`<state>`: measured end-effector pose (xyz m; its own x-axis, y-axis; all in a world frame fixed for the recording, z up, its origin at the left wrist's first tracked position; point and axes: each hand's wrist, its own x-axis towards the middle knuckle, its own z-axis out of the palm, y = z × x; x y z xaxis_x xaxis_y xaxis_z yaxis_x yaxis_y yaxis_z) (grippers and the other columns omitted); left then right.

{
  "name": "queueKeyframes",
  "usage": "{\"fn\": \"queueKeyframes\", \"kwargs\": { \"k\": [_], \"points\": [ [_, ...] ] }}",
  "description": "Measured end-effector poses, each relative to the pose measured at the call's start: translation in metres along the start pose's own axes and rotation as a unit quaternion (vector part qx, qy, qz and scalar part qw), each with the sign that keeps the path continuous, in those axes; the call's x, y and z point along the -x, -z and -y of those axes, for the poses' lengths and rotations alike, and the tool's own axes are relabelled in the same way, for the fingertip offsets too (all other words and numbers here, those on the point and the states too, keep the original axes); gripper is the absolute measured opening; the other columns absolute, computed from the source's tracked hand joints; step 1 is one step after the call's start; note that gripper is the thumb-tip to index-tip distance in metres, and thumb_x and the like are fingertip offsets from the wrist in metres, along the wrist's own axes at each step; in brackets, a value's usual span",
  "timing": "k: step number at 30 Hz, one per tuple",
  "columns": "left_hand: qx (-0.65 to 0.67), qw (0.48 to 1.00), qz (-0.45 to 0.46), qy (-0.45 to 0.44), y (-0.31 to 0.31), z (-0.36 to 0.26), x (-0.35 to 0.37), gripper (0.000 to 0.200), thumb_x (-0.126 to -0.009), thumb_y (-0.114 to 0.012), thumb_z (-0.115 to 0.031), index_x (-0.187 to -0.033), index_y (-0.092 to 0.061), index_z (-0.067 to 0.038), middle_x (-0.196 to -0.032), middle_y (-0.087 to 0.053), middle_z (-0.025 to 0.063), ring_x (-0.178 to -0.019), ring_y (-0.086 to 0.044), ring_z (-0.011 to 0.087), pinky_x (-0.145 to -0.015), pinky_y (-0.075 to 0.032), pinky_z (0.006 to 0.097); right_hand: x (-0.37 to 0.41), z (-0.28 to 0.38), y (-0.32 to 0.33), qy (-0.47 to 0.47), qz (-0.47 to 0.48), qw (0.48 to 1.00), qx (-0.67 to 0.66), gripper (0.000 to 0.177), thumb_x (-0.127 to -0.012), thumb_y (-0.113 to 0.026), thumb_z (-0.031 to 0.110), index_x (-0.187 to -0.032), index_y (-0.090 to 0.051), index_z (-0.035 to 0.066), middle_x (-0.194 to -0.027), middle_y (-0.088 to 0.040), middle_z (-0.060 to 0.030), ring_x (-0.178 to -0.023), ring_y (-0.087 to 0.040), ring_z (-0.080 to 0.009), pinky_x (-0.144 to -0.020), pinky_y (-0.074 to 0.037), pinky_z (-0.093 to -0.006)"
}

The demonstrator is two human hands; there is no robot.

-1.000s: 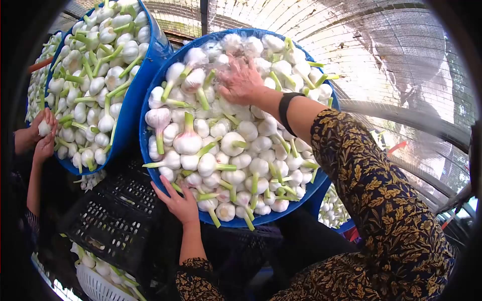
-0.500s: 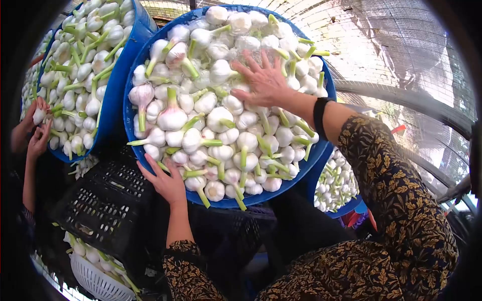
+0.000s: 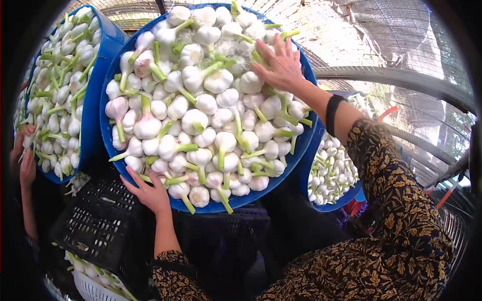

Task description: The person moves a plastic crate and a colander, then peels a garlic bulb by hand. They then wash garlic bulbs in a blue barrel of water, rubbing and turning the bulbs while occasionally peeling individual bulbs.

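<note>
A round blue tub point(image 3: 288, 181) in front of me is heaped with garlic bulbs point(image 3: 195, 121), white with short green stems. Water point(image 3: 235, 62) shows among the bulbs at the far side. My right hand point(image 3: 280, 64) lies spread on the garlic near the far right rim, palm down and gripping nothing. At the near left, my left hand point(image 3: 149, 193) rests with fingers apart at the tub's rim, against the stems there; its fingers are not closed on any bulb.
Another blue tub of garlic point(image 3: 108, 47) stands at left, where another person's hands point(image 3: 25, 160) hold something small. Black crates point(image 3: 95, 226) and a white basket point(image 3: 93, 288) sit below. Another garlic tub point(image 3: 331, 206) is at right, near a metal rail point(image 3: 391, 75).
My right hand has slid rightward over the garlic toward the far right rim, and bulbs near it have shifted. My left hand stays at the rim. The whole view has shifted somewhat.
</note>
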<state>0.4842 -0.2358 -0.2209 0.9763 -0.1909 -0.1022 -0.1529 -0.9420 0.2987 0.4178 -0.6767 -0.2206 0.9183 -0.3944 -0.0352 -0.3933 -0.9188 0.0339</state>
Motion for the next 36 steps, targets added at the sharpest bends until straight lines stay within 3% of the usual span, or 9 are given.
{"fn": "queueKeyframes", "kwargs": {
  "k": [8,14,16,21,25,26,29,33,36],
  "points": [
    [-0.029,0.999,-0.022,-0.021,-0.009,0.011,0.000,0.070,-0.092,-0.060,-0.024,-0.152,-0.026,-0.013,-0.151,-0.021,0.0279,-0.135,-0.033,0.0459,-0.108,-0.035,0.0487,0.007,-0.008,-0.058,-0.016,-0.004,1.000,-0.025,0.062,-0.093,-0.038,0.057,-0.148,-0.038,0.028,-0.156,-0.016,-0.0196,-0.142,-0.013,-0.0504,-0.098,-0.026,-0.0742],
    [-0.037,0.998,-0.033,-0.025,-0.013,0.008,-0.002,0.070,-0.090,-0.060,-0.021,-0.152,-0.027,-0.014,-0.150,-0.023,0.0277,-0.133,-0.034,0.0464,-0.105,-0.038,0.0493,0.083,0.026,-0.004,-0.049,0.194,0.968,-0.153,0.069,-0.089,-0.040,0.065,-0.146,-0.040,0.026,-0.159,-0.010,-0.0220,-0.144,-0.005,-0.0506,-0.103,-0.017,-0.0746],
    [-0.020,0.999,-0.021,-0.021,-0.009,0.007,0.000,0.072,-0.089,-0.061,-0.020,-0.152,-0.026,-0.015,-0.150,-0.022,0.0281,-0.133,-0.035,0.0467,-0.105,-0.039,0.0498,0.108,0.046,-0.023,-0.037,0.133,0.989,-0.056,0.068,-0.088,-0.043,0.065,-0.144,-0.044,0.026,-0.159,-0.008,-0.0223,-0.145,-0.001,-0.0499,-0.106,-0.013,-0.0728],
    [-0.046,0.997,-0.046,-0.034,-0.014,0.013,0.000,0.071,-0.090,-0.059,-0.025,-0.151,-0.027,-0.014,-0.150,-0.022,0.0278,-0.132,-0.036,0.0461,-0.103,-0.041,0.0500,0.099,0.036,-0.053,-0.026,0.088,0.988,-0.121,0.063,-0.088,-0.049,0.059,-0.140,-0.047,0.024,-0.158,-0.010,-0.0246,-0.145,-0.006,-0.0486,-0.108,-0.014,-0.0701],
    [-0.045,0.997,-0.050,-0.038,-0.014,0.016,0.001,0.070,-0.089,-0.060,-0.027,-0.151,-0.028,-0.016,-0.149,-0.023,0.0264,-0.130,-0.039,0.0452,-0.098,-0.045,0.0501,0.114,0.071,0.020,-0.044,0.092,0.977,-0.188,0.064,-0.086,-0.060,0.045,-0.142,-0.046,0.017,-0.155,-0.016,-0.0295,-0.144,-0.009,-0.0491,-0.113,-0.014,-0.0625],
    [-0.032,0.997,-0.054,-0.041,-0.015,0.017,0.001,0.069,-0.090,-0.060,-0.027,-0.150,-0.029,-0.016,-0.149,-0.023,0.0263,-0.130,-0.040,0.0450,-0.097,-0.046,0.0502,0.121,0.093,0.043,0.027,0.042,0.970,-0.239,0.070,-0.084,-0.064,0.040,-0.146,-0.041,0.019,-0.155,-0.019,-0.0283,-0.145,-0.012,-0.0468,-0.114,-0.013,-0.0618],
    [-0.031,0.997,-0.058,-0.040,-0.015,0.016,0.000,0.069,-0.089,-0.060,-0.025,-0.150,-0.029,-0.015,-0.148,-0.023,0.0271,-0.129,-0.041,0.0450,-0.097,-0.046,0.0498,0.133,0.164,0.024,0.216,0.087,0.951,-0.205,0.072,-0.081,-0.060,0.056,-0.144,-0.041,0.028,-0.156,-0.022,-0.0217,-0.141,-0.020,-0.0486,-0.107,-0.021,-0.0697],
    [-0.022,0.995,-0.077,-0.054,-0.016,0.016,-0.002,0.070,-0.088,-0.060,-0.020,-0.150,-0.030,-0.013,-0.147,-0.024,0.0308,-0.128,-0.041,0.0479,-0.100,-0.045,0.0475,0.120,0.185,-0.007,0.221,0.083,0.962,-0.136,0.076,-0.079,-0.060,0.062,-0.147,-0.037,0.035,-0.159,-0.011,-0.0184,-0.142,-0.019,-0.0477,-0.105,-0.021,-0.0729],
    [-0.010,0.998,-0.058,-0.027,-0.010,0.007,-0.004,0.070,-0.088,-0.060,-0.019,-0.150,-0.030,-0.013,-0.147,-0.025,0.0306,-0.126,-0.043,0.0481,-0.099,-0.045,0.0477,0.136,0.181,-0.003,0.187,0.118,0.966,-0.131,0.072,-0.082,-0.057,0.060,-0.147,-0.037,0.035,-0.157,-0.019,-0.0198,-0.141,-0.020,-0.0474,-0.102,-0.021,-0.0747]
  ]
}}
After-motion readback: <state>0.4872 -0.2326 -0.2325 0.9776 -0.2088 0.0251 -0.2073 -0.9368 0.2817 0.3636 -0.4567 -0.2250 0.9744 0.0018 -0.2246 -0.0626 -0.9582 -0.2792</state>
